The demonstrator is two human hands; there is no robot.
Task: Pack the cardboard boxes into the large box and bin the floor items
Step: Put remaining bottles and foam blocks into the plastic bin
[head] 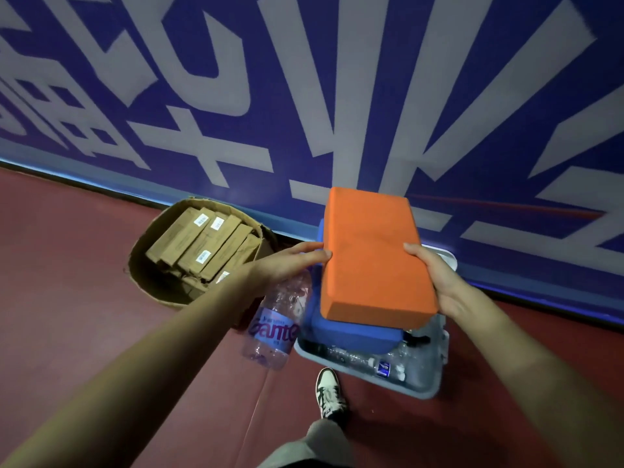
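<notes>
The right grip (435, 282) is clasping the rectangular orange foam block (368, 258) at 3 o'clock, the left grip (287, 261) pressing flat-fingered at 9, long axis running 12-to-6.

Dark red matte floor (84, 282) here. 1 big open brown cardboard box (145, 251) sits far left, 1 pale grey plastic bin (398, 390) to its right, 1 clear plastic bottle (277, 325) between them, and 1 black-and-white sneaker (331, 396) nearer.

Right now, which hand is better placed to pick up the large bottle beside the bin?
Left. The left hand is just above the bottle, its fingers only touching the orange block; the right hand grips it, farther away.
</notes>
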